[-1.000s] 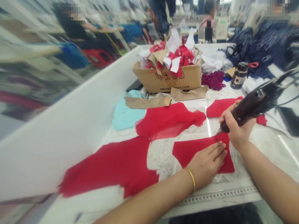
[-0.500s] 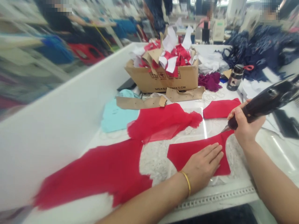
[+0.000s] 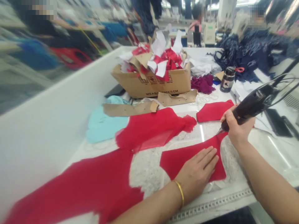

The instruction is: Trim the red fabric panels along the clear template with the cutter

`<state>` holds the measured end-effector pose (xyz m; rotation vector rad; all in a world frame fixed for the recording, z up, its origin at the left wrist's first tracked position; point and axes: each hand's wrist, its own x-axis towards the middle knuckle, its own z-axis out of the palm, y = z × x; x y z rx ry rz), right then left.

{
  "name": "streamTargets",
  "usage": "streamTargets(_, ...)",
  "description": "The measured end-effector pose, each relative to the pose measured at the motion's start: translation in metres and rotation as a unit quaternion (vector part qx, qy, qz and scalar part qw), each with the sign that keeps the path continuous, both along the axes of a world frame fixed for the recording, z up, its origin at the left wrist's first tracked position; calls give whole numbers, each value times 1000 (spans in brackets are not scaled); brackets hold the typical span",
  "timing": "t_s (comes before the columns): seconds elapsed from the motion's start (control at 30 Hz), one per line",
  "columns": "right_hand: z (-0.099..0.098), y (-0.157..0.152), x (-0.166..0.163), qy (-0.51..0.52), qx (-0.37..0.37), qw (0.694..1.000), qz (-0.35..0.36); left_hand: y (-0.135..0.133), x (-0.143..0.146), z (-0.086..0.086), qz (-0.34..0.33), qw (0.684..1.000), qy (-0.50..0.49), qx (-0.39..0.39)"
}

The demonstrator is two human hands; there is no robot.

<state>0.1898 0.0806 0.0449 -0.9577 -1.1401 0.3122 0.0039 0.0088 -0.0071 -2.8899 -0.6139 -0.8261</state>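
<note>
My left hand (image 3: 198,168) lies flat, its fingers stretched out over a red fabric panel (image 3: 173,160) on the table. A gold bangle (image 3: 180,191) is round that wrist. In my right hand (image 3: 239,127) is a black corded power tool (image 3: 252,104), its fingers wrapped round the lower body. The tool's thin metal tip (image 3: 219,131) points down at the panel's upper right edge; whether it touches the cloth I cannot tell. Just beyond is a smaller red piece (image 3: 213,111). Larger red pieces, one crumpled (image 3: 149,127) and one spread out (image 3: 77,183), lie to the left.
A cardboard box (image 3: 154,85) full of red and white scraps stands behind, with brown card strips (image 3: 130,109) before it. A black flask (image 3: 227,80) and navy fabric (image 3: 249,56) are at the back right. A measuring tape (image 3: 212,205) runs along the front edge. Co-workers sit beyond.
The whole view has shifted, so things sit further left and slightly lower. Both hands and the tool keep nearly the same place on the red panel.
</note>
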Motion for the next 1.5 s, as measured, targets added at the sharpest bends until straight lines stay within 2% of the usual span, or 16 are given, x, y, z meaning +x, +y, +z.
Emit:
streamTargets(0.07, 3, 1, 1, 39, 29, 999, -11, 0, -1, 0, -2, 1000, 5, -4)
streamTargets(0.23, 9, 7, 12, 38, 47, 996, -62, 0, -4, -4, -19, 999, 14, -24)
streamTargets(0.43, 8, 12, 17, 20, 23, 996, -83, 1, -4, -6, -17, 1000, 9, -24)
streamTargets(0.6, 5, 12, 15, -29, -6, 991, -134, 0, -1, 2, -16, 1000, -18, 0)
streamTargets(0.67, 4, 13, 16, -20, -9, 991, -130, 2, -4, 9, 8, 999, -51, -4)
streamTargets(0.77, 4, 12, 17, 5, 12, 993, -116, 11, -18, 18, 92, 992, -79, -20)
streamTargets(0.9, 7, 10, 19, 11, -1, 993, -116, 32, -42, 20, 204, 978, -4, -33)
streamTargets(1.03, 9, 9, 19, -21, -18, 988, -151, 45, -58, 19, 243, 958, 73, -132)
streamTargets(1.17, 10, 11, 18, -51, -13, 988, -144, 38, -61, 29, 208, 935, 79, -276)
streamTargets(1.27, 17, 6, 19, -83, 53, 976, -195, 22, -64, 46, 169, 909, 33, -379)
streamTargets(1.37, 27, -10, 14, -117, 174, 939, -273, 3, -72, 65, 179, 874, 3, -451)
streamTargets(1.43, 28, -23, 3, -161, 276, 917, -239, -10, -80, 75, 204, 848, -7, -489)
streamTargets(1.5, 22, -32, -12, -231, 316, 914, -108, -20, -88, 84, 233, 821, -11, -521)
